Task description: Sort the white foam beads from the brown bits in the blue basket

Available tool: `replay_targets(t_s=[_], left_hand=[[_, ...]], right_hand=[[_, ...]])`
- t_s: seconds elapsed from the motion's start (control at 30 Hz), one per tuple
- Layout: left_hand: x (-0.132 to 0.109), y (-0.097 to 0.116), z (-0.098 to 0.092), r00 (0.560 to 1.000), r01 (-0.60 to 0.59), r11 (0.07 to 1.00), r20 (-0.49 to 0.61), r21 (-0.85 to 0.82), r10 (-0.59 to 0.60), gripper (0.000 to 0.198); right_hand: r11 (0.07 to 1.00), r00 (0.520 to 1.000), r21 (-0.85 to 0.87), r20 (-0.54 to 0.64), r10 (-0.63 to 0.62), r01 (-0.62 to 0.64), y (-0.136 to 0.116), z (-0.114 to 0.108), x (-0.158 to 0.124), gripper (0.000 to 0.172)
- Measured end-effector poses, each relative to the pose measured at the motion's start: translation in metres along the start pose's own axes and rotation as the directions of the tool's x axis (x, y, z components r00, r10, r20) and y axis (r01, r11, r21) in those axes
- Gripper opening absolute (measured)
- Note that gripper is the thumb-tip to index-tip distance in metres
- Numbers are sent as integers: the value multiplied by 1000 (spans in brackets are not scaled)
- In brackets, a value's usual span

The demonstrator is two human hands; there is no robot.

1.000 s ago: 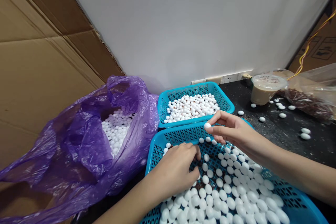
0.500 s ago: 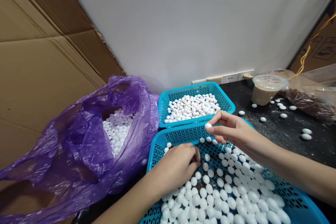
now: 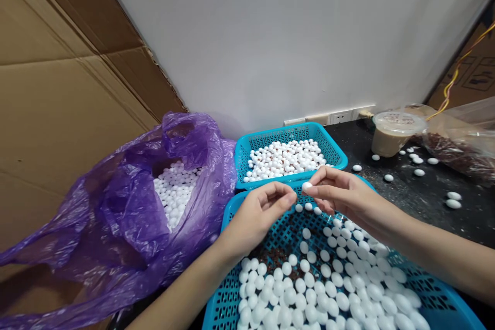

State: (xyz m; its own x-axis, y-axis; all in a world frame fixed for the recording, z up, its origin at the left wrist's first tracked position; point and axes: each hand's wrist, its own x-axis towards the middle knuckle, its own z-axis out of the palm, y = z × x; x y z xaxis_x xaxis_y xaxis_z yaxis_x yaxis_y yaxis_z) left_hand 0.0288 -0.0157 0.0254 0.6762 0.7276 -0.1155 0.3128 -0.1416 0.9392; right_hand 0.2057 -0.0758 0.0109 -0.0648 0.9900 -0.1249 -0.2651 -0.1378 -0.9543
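A smooth white oval foam bead [image 3: 307, 185] is pinched between the thumb and forefinger of the right hand [image 3: 336, 197], just above the rim of a blue plastic mesh basket [image 3: 456, 307] that is heaped with similar beads and flecked with brown crumbs [image 3: 276, 258]. The left hand [image 3: 263, 214] is held just beside it with the fingers half curled, and whether anything is gripped cannot be told. A smaller blue plastic mesh basket [image 3: 288, 134] filled with beads is set beyond, and a crinkled purple plastic bag [image 3: 116, 206] of beads is placed to the left.
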Motion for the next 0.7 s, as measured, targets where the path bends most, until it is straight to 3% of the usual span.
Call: replay_targets(t_s=[0.1,0.23,0.47,0.7], left_hand=[[4,0,-5,994,103,960,59,-261,-91,25],[3,1,-7,986,152,895,131,-420,-106,20],[0,-1,-7,957,246,826,262,-507,-124,14],[0,-2,-6,963,200,833,260,-515,-70,13]], right_hand=[[999,1000,-28,16,-27,27,-1,2,-1,23],[989,996,-114,28,-90,93,4,2,-1,21],[945,971,-225,82,-225,238,12,2,-5,14],[939,968,-238,74,-238,249,11,6,-8,9]])
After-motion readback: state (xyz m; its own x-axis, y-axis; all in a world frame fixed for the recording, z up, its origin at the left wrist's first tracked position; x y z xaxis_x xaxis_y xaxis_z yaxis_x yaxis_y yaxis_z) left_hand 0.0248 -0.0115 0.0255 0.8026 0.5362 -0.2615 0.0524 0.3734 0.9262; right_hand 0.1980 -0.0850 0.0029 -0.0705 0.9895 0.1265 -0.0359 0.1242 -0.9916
